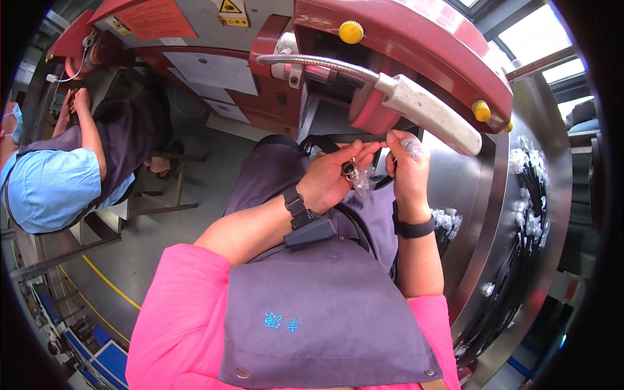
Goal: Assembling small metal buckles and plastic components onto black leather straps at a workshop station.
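Observation:
Just in front of the red machine, my left hand (330, 177) and my right hand (408, 170) hold a thin black strap (354, 138) stretched between them. Its upper run lies right below the machine's red wheel (376, 107); whether they touch I cannot tell. The fingers of both hands are closed on it, the right thumb pressing from above. Crumpled clear plastic wrap (362, 184) with a small shiny metal part hangs by my left palm. More clear plastic bulges at my right fingers. A loop of the strap drops toward my lap.
Over my right hand juts a pale handle-shaped block (432, 114) on a braided metal hose (318, 62). Yellow knobs (351, 32) stud the red machine housing (416, 39). Many black straps (520, 260) with plastic-wrapped ends lie in the metal tray at right. A co-worker (65, 169) sits at left.

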The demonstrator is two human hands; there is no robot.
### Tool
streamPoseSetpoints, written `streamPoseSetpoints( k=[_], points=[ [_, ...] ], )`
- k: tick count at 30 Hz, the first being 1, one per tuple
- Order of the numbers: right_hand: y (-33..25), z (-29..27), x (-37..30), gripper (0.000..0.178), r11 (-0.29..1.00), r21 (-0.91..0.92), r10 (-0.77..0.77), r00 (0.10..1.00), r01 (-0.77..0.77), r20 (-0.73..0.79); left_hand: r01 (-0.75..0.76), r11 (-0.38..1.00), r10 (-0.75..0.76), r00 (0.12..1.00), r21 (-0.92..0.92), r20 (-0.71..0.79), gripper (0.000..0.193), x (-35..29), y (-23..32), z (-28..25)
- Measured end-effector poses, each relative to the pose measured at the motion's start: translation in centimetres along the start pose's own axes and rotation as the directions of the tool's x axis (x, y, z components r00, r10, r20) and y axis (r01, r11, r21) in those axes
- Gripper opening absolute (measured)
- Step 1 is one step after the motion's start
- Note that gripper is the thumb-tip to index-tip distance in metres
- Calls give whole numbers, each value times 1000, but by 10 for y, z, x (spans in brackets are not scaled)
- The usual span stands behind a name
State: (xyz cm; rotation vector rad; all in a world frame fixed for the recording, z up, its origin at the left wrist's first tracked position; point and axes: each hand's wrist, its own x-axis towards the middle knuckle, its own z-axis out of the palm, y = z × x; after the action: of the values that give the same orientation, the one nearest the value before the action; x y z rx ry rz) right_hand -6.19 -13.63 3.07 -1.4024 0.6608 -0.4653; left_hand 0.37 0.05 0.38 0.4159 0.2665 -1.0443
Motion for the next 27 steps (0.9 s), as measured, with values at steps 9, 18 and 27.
streamPoseSetpoints(
  k=[9,18,27],
  points=[
    [15,-12,-7,12,983,154,-111,992,100,62,-41,994,34,996,97,79,15,-4,-3,-1],
    [22,-7,-3,12,980,131,-154,987,146,53,-35,996,35,999,79,10,11,-2,-1,-5],
    [22,-2,0,12,987,122,-106,994,103,24,-43,998,44,999,52,-13,17,-2,2,-1]
  ],
)
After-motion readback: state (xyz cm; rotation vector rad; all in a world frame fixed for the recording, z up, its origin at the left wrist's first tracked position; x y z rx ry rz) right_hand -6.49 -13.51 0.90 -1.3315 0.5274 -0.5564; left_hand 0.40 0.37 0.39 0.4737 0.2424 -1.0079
